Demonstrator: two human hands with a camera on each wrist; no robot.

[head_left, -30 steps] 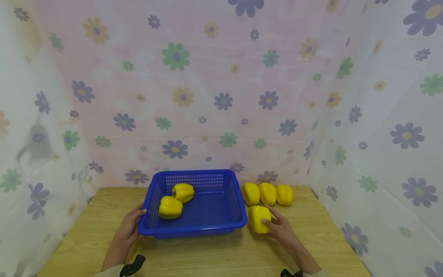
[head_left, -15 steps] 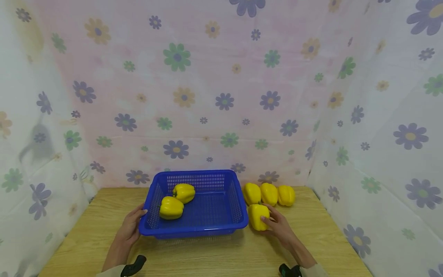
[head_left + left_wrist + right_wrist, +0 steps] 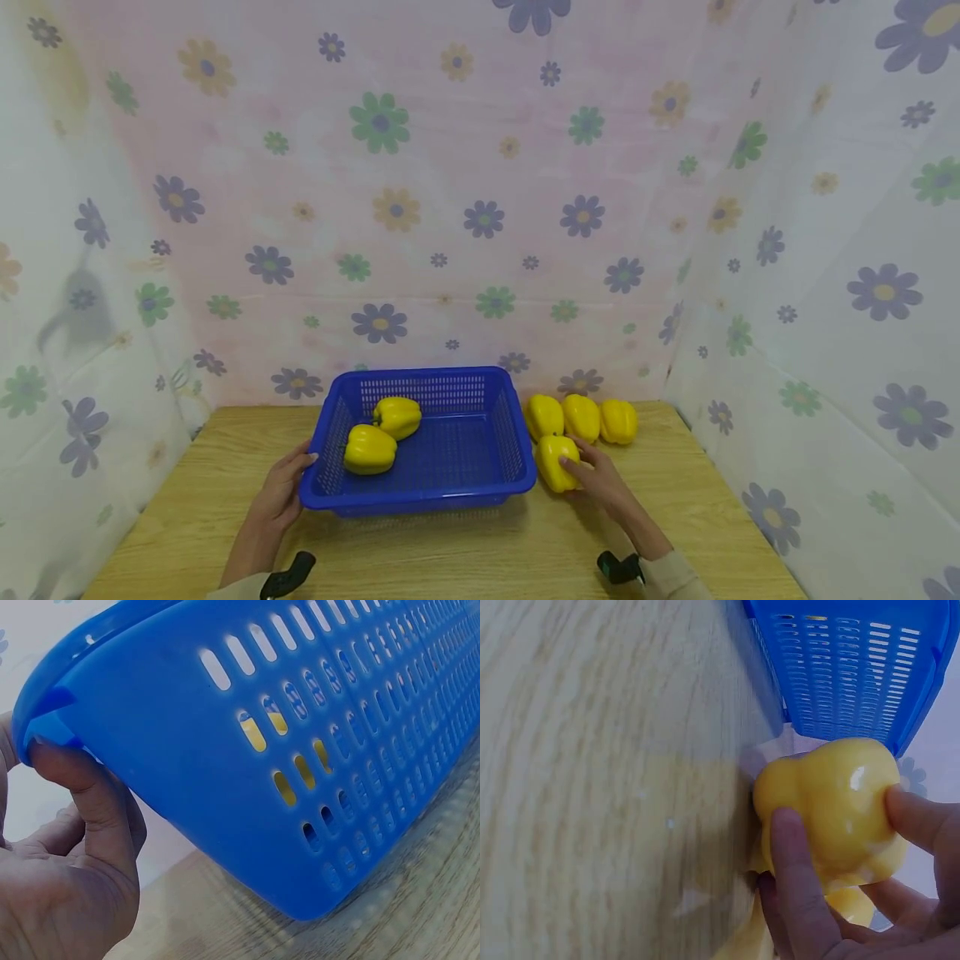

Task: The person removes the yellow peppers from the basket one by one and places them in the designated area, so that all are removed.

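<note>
A blue plastic basket (image 3: 420, 502) with slotted walls stands on the wooden table, holding two yellow bell peppers, one nearer (image 3: 370, 450) and one behind it (image 3: 397, 417). My left hand (image 3: 276, 492) grips the basket's left rim; in the left wrist view the thumb hooks over the rim of the basket (image 3: 165, 727). At the basket's right side my right hand (image 3: 602, 485) holds another yellow bell pepper (image 3: 553, 467), thumb on one side and fingers on the other. The right wrist view shows the lobed end of that pepper (image 3: 840, 802) close to the basket wall (image 3: 840, 682).
Behind the held pepper, three more yellow bell peppers (image 3: 581, 418) sit in a row along the table's back right. Flower-patterned cloth (image 3: 465, 250) hangs at the back and both sides of the wooden table (image 3: 405, 558).
My right hand has shifted the held pepper slightly away from me, toward the row, and tilted it. The left hand and basket have stayed in place.
</note>
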